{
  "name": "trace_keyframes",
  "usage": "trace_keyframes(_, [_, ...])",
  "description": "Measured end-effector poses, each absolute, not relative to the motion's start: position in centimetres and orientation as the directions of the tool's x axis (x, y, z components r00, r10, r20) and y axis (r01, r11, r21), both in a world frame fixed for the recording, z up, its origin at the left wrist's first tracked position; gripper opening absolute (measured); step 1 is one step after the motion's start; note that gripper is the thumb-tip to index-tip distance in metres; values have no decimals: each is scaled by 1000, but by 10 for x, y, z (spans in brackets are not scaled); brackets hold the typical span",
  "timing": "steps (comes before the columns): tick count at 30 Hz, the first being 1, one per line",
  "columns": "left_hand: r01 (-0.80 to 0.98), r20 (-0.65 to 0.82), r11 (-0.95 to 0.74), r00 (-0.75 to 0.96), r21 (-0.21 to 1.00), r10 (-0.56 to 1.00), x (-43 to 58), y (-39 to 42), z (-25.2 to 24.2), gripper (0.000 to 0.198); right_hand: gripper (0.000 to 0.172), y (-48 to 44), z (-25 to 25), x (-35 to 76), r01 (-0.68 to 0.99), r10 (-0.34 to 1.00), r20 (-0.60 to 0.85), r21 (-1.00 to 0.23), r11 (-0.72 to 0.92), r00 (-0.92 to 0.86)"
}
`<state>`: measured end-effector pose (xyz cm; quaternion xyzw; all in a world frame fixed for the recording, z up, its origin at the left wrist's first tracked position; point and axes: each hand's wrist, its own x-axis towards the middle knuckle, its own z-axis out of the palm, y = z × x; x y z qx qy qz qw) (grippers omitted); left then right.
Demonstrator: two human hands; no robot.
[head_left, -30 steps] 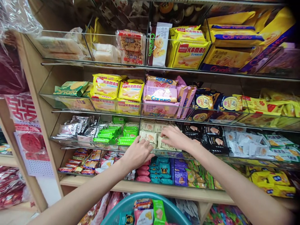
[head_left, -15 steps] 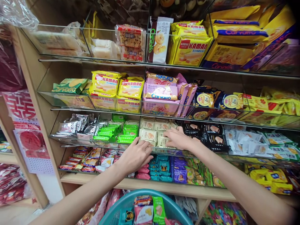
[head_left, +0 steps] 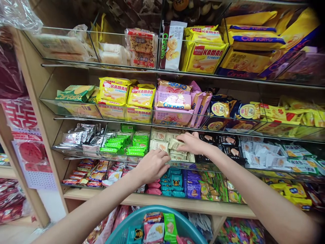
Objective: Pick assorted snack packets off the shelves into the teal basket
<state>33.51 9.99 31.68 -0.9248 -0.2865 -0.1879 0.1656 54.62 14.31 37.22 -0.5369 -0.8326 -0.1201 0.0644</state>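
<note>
Cream-coloured wafer packets (head_left: 158, 145) lie in rows in a glass-fronted shelf compartment. My right hand (head_left: 195, 144) reaches in from the right. Its thumb and fingers grip one cream wafer packet (head_left: 174, 145), which is tilted up from the packets beneath it. My left hand (head_left: 153, 165) rests at the compartment's front edge, just below the cream packets. Its fingers are loosely bent and a little apart, and nothing shows in them. Below both arms is a teal basket (head_left: 122, 225) with several mixed snack packets, among them a green wafer packet (head_left: 170, 226).
Green packets (head_left: 138, 142) fill the compartment to the left, black packets (head_left: 228, 145) the one to the right. Glass shelf lips (head_left: 122, 158) run along each tier. Yellow KAMAN packs (head_left: 114, 89) and purple Carvalto packs (head_left: 173, 100) stand on the tier above.
My right hand has closed on a cream wafer packet and tilted it up from the row. My left hand has shifted slightly right and down, off the front packet.
</note>
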Motion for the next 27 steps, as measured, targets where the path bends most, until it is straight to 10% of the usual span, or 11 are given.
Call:
trace_keyframes(9, [519,429,-847,795,-112,430,375,110,303,46,22,139,376,552,915,861,317,62,399,-397])
trace_keyframes(27, [576,414,-739,803,-350,429,388,136,309,51,23,137,372,556,909,843,366,24,416,-396])
